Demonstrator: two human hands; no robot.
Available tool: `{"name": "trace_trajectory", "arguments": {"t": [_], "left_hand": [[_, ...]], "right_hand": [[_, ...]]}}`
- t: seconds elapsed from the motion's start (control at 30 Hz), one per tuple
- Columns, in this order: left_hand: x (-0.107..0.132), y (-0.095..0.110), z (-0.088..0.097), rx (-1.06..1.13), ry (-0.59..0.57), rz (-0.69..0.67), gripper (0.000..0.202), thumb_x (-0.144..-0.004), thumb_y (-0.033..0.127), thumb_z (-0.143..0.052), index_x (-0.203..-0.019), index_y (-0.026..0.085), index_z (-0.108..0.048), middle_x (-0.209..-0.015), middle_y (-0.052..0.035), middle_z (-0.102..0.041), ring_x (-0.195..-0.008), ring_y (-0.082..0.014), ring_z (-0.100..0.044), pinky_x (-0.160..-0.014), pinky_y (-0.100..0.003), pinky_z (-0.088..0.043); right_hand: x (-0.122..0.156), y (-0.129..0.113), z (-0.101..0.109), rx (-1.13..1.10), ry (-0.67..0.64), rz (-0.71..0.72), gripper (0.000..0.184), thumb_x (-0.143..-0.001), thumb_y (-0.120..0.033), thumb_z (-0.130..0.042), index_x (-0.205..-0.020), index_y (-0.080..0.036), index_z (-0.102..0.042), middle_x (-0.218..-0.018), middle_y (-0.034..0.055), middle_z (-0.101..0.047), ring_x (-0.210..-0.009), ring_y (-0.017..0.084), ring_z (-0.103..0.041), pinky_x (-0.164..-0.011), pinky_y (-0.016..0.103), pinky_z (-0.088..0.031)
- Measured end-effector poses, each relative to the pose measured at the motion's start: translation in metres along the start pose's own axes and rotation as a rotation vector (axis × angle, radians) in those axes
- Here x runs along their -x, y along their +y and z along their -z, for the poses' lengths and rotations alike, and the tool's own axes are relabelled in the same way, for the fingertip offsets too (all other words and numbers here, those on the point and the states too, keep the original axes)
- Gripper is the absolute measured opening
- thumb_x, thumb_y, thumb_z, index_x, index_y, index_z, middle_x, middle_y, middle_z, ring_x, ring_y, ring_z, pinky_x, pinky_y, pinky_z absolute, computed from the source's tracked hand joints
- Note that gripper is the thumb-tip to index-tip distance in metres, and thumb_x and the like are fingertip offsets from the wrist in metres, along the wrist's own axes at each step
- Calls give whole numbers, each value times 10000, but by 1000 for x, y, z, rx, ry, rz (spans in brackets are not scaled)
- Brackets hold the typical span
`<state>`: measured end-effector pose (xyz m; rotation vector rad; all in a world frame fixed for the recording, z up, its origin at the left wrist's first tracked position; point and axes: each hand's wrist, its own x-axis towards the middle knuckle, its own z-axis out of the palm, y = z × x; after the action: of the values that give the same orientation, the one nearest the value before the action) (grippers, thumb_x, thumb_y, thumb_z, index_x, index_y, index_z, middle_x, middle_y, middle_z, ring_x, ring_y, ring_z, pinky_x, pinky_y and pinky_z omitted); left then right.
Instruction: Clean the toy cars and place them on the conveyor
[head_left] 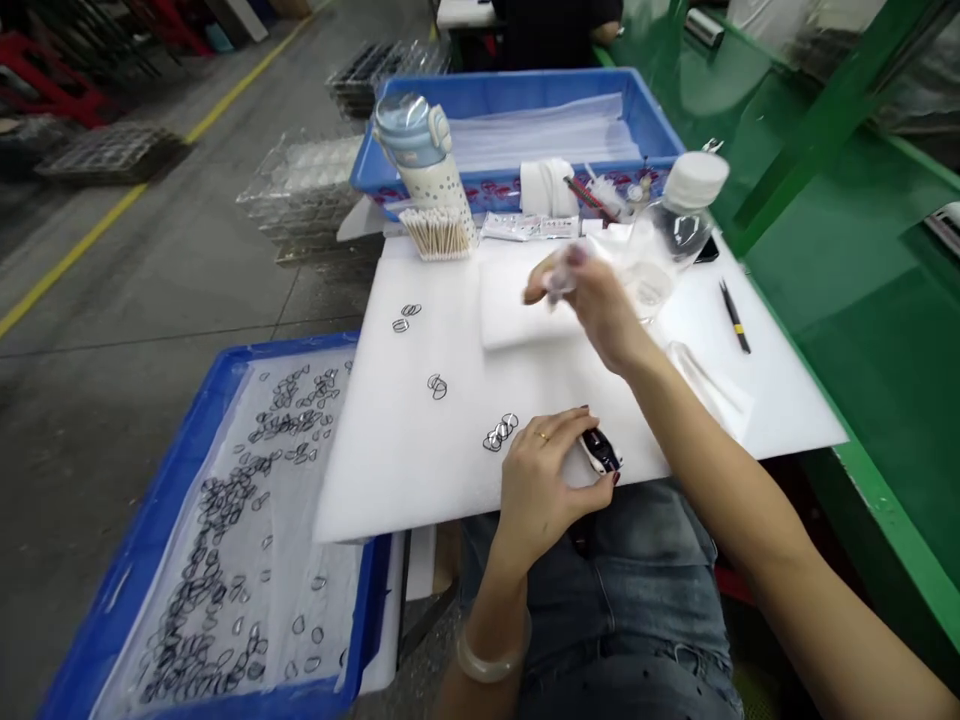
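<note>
My left hand point(544, 475) rests at the front edge of the white foam sheet point(405, 450). Its thumb and fingers grip a small glossy black-and-white piece point(600, 450), shaped like a toy car. Just left of it lies a cluster of thin black rings point(500, 432). Above a white foam pad point(517, 310), my right hand point(589, 295) is raised and smeared by motion. Pinched in its fingers is a small whitish, see-through thing, too blurred to name. A clear bottle with a white cap point(664, 235) stands just beyond that hand.
Cotton swabs point(437, 235) and a blue-lidded tumbler point(420, 150) stand at the back left, before a blue bin point(510, 90). Tweezers point(735, 318) and a white cloth point(709, 390) lie at right. Lower left, a blue tray point(180, 440) holds many black rings.
</note>
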<state>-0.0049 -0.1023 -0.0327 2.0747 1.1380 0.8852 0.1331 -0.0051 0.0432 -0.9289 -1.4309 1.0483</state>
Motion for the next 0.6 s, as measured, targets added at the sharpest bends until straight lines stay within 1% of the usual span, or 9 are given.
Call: {"name": "trace_trajectory", "arguments": {"t": [0.07, 0.13, 0.17, 0.23, 0.3, 0.4, 0.47, 0.53, 0.6], "left_hand": [[2, -3, 1, -22, -17, -20, 489, -674, 153, -750, -1141, 252, -650, -1257, -28, -690, -1136, -265, -634, -1004, -462, -494], [3, -5, 0, -55, -31, -46, 499, -698, 148, -727, -1177, 251, -632, -1292, -36, -670, -1177, -272, -622, -1017, -466, -495], [3, -5, -1, -76, -34, -59, 495, -721, 143, -706, -1197, 249, -619, -1318, -42, -656, -1213, -276, -607, -1024, -466, -496], [3, -3, -5, -118, -37, -80, 486, -773, 124, -644, -1241, 242, -590, -1377, -53, -618, -1298, -278, -555, -1035, -464, -498], [3, 0, -9, -145, -37, -88, 501, -798, 108, -600, -1282, 235, -568, -1428, -63, -576, -1370, -281, -489, -1057, -470, -489], [3, 3, -12, -109, 8, -109, 500, -789, 144, -644, -1277, 241, -595, -1430, -73, -564, -1379, -292, -468, -1093, -473, -466], [2, -1, -6, 1, 72, -125, 430, -795, 184, -680, -1219, 246, -645, -1385, -75, -589, -1297, -271, -542, -1066, -431, -493], [1, -10, 6, 67, 150, -101, 314, -837, 199, -664, -1147, 239, -689, -1278, -77, -646, -1162, -238, -622, -1003, -397, -530], [-1, -22, 23, -21, 210, 17, 244, -881, 180, -618, -1100, 227, -716, -1139, -73, -699, -1059, -235, -645, -956, -422, -537]], "right_hand": [[-2, 7, 10, 73, -38, -42, 382, -949, -499, -438, -929, -175, -640, -1039, 69, -667, -1056, 220, -613, -993, 405, -451], [17, 2, 24, 180, 40, 34, 374, -926, -493, -490, -1118, -198, -618, -1243, 67, -634, -1211, 228, -565, -1040, 383, -428], [31, -2, 34, 265, 99, 54, 361, -924, -497, -499, -1118, -217, -619, -1236, 58, -640, -1193, 228, -580, -1018, 373, -444], [60, -9, 56, 486, 282, -12, 327, -913, -513, -515, -895, -213, -645, -931, 53, -692, -918, 226, -655, -831, 355, -498], [81, -6, 78, 859, 464, -223, 358, -882, -500, -539, -677, -211, -588, -655, 41, -619, -646, 207, -587, -624, 331, -426], [94, 10, 100, 1202, 372, -478, 315, -787, -461, -604, -588, -224, -548, -560, 38, -558, -549, 202, -473, -545, 322, -301], [96, 20, 107, 1026, 322, -491, 208, -731, -406, -628, -640, -223, -590, -606, 32, -576, -577, 200, -480, -549, 316, -311], [99, 22, 112, 728, 382, -471, 155, -705, -374, -604, -707, -219, -605, -638, 18, -558, -583, 182, -476, -536, 300, -335], [104, 19, 116, 511, 462, -474, 161, -717, -376, -539, -726, -218, -564, -601, -5, -476, -521, 153, -419, -473, 281, -318]]}}
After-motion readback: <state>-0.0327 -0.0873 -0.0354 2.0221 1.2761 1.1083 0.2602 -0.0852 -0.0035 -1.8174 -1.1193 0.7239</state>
